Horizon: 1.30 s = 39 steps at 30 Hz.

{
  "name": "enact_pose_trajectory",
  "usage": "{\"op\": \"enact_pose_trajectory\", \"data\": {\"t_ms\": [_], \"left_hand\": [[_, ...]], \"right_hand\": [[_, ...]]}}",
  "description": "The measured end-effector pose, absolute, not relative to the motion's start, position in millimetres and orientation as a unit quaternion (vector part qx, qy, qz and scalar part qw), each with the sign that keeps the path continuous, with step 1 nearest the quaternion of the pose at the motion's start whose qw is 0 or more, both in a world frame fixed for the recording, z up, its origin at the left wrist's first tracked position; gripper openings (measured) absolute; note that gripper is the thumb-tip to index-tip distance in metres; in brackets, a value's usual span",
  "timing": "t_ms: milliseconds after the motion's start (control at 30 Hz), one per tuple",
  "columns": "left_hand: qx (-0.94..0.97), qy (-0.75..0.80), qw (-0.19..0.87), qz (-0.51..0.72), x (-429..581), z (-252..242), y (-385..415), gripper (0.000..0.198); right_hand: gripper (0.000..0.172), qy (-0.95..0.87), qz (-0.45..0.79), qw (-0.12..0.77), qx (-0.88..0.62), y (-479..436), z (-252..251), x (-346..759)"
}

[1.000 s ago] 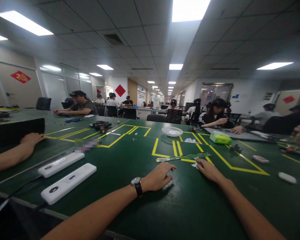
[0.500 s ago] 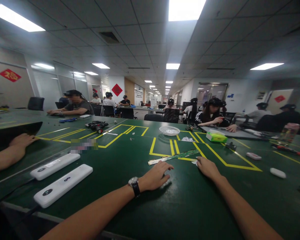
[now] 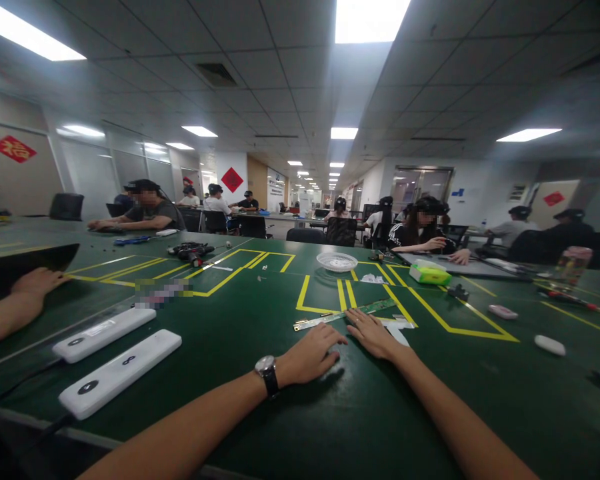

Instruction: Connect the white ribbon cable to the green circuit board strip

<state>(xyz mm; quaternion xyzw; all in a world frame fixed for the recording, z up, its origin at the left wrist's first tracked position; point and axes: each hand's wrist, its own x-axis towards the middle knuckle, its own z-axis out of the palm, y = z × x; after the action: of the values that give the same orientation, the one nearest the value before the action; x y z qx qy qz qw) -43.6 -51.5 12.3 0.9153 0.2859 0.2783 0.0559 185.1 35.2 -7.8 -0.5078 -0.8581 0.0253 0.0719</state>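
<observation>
- The left hand (image 3: 313,352) is laid palm-down on the dark green table (image 3: 240,320), grip loose, nothing held.
- The right hand (image 3: 375,333) is spread flat, grip apart; just ahead of its fingertips (image 3: 354,315) the long, narrow green circuit-board strip (image 3: 380,307) is seen (contact cannot be told).
- The strip is judged light, thin and fragile; its long edges, mid-length, are best pinched.

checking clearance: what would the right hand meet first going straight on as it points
The long green circuit strip, just ahead of the right hand; whether its fingertips touch it is unclear.
</observation>
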Motion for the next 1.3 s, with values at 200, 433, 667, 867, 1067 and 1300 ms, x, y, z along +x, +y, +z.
{"op": "enact_pose_trajectory", "data": {"t_ms": [200, 433, 667, 867, 1067, 1300], "left_hand": [[0.915, 0.293, 0.062, 0.27, -45, 12, -52, 0.027], [0.904, 0.31, 0.078, 0.285, -45, 14, -52, 0.026], [0.89, 0.336, 0.078, 0.298, -45, 9, -47, 0.026], [0.88, 0.351, 0.098, 0.305, -46, 4, -42, 0.027], [0.871, 0.358, 0.109, 0.319, -47, 3, -41, 0.028], [0.853, 0.373, 0.154, 0.332, -49, -1, -38, 0.032]], "right_hand": [[0.049, -0.867, 0.008, 0.105, -0.488, 23, 9, 186], [0.036, -0.845, -0.021, 0.143, -0.515, 11, 16, 177], [0.047, -0.779, -0.067, 0.109, -0.613, 8, 6, 168], [0.039, -0.805, -0.044, 0.103, -0.582, 3, 8, 169], [0.052, -0.769, -0.085, 0.112, -0.624, -1, 8, 168], [0.035, -0.755, -0.069, 0.073, -0.648, -6, 12, 165]]}}
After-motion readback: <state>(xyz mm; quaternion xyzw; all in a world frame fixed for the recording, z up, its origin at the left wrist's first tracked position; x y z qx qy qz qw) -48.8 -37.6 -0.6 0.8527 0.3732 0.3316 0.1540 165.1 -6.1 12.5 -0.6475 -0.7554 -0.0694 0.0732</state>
